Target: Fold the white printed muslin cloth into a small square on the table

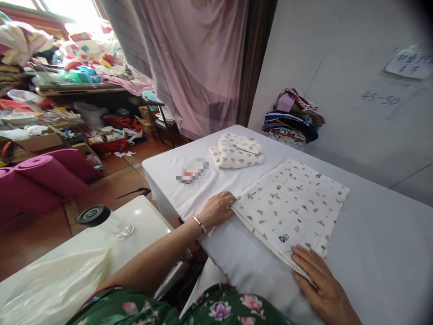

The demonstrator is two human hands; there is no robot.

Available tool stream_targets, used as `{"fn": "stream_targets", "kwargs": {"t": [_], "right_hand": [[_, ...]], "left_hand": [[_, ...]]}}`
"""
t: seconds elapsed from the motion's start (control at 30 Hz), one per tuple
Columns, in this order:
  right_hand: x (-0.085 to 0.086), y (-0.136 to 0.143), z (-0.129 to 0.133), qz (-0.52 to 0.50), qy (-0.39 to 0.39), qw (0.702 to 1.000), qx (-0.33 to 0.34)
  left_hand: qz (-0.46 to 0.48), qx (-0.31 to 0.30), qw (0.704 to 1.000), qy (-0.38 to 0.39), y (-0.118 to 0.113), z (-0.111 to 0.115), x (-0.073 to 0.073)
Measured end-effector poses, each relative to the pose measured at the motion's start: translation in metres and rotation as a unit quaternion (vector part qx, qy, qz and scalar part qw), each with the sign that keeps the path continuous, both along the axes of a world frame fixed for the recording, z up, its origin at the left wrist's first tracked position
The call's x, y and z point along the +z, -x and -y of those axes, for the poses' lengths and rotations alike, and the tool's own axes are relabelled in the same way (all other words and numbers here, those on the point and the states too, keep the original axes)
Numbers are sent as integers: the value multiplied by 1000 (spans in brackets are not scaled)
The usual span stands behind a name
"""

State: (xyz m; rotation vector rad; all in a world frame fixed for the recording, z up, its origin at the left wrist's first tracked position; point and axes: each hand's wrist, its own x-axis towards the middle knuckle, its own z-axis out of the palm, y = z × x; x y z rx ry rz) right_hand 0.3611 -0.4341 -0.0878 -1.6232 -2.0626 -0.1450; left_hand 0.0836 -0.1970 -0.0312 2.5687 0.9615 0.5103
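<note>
A white printed cloth (287,203), folded in layers, lies flat on the white-covered table (379,234). At its left corner my left hand (218,208) is closed, pinching the edge between thumb and fingers. My right hand (320,282) rests at the near right corner, fingers stretched over the cloth and the thumb by its lower edge. Farther back sits a second folded cloth (238,151) with a mushroom-like print. Left of that lies a small blurred-out item (193,171) whose kind I cannot make out.
To my left, a lower white table (131,257) holds a clear jar with a black lid (104,219) and a plastic bag (57,284). Pink rolls (50,174) stand on the floor. A pile of folded clothes (292,119) is by the wall, near a pink curtain (206,67).
</note>
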Motion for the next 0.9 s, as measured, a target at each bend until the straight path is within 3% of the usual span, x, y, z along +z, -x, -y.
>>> {"fn": "stream_targets", "kwargs": {"t": [0.2, 0.3, 0.43, 0.6, 0.9], "right_hand": [[4, 2, -1, 6, -5, 1000, 6], [4, 2, 0, 9, 3, 1000, 8], [-1, -1, 2, 0, 17, 1000, 5], [-4, -2, 2, -49, 9, 999, -8], [9, 5, -1, -114, 9, 992, -53]], "left_hand": [[2, 21, 1000, 8, -9, -3, -4], [45, 42, 995, 74, -6, -8, -5], [95, 24, 984, 152, -2, -16, -3], [96, 22, 985, 143, -11, -18, 5], [75, 17, 990, 118, -17, -13, 8]]}}
